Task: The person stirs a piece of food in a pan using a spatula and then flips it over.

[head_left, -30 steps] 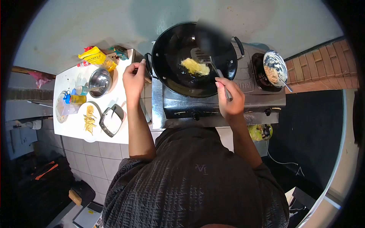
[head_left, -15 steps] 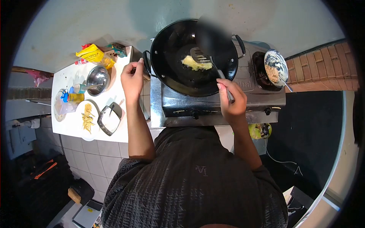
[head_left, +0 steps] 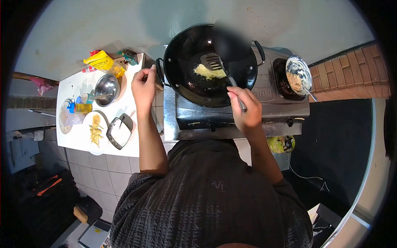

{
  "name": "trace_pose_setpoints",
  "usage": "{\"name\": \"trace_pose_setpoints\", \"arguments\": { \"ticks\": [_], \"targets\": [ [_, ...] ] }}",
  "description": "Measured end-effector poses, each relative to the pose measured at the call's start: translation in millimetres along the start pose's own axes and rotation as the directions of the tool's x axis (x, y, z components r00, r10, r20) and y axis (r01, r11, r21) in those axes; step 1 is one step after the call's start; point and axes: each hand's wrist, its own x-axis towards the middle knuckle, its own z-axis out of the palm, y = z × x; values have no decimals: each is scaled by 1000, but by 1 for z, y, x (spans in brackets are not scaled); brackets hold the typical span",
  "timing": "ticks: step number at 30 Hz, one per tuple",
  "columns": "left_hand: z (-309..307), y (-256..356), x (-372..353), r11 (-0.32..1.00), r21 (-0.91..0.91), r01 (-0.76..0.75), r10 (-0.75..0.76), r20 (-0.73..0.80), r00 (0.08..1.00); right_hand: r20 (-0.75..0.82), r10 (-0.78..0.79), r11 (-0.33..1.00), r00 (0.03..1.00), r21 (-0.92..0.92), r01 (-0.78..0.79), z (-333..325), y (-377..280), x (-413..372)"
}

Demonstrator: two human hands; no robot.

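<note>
Right hand [head_left: 247, 111] is clamping the spatula [head_left: 212, 62] by its grip, thumb and fingers closing round it, shaft slanting up and left into the wok [head_left: 178, 66]. Slotted head is overlapping the upper right edge of the food [head_left: 205, 72], a pale yellow piece that is lying near the wok's middle on a glossy dark surface; can't tell whether the head is touching it. Left hand [head_left: 144, 89] is curling its fingers just beside the wok's left handle [head_left: 159, 73], thumb pointing up; can't tell if it is gripping the handle. Wok is sitting on the left part of the stove [head_left: 194, 120], a dark blur hiding some of its upper right. On the stove's right part a white-smeared bowl [head_left: 306, 70] is standing, holding a tan lump [head_left: 294, 81] and a spoon [head_left: 313, 97] that is leaning out over the rim. Left of the person, the table [head_left: 76, 139] is carrying a steel bowl [head_left: 107, 82], a plate [head_left: 87, 124] with fried strips [head_left: 96, 134] lying on it, a square dish [head_left: 119, 133] holding something white just beside the plate, a yellow bag [head_left: 99, 62] near the wall, and a blue-capped bottle [head_left: 84, 108] resting near the steel bowl.
</note>
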Motion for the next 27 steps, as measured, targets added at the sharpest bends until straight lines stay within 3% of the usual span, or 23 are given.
{"name": "trace_pose_setpoints", "arguments": {
  "ticks": [16,20,22,27],
  "targets": [
    [-1,6,0,999,24,24,-25,20,999,-70,-26,999,997,-23,25,-13,12,10],
    [-1,0,4,999,42,-12,11,21,1000,-24,-8,1000,1000,-16,7,-14,10,12],
    [-1,1,4,999,40,-12,11,22,1000,-81,-17,1000,997,-25,15,-11,13,12],
    [-3,12,1,999,52,15,-17,27,1000,-24,-1,1000,1000,29,2,-4,6,13]
  ]
}}
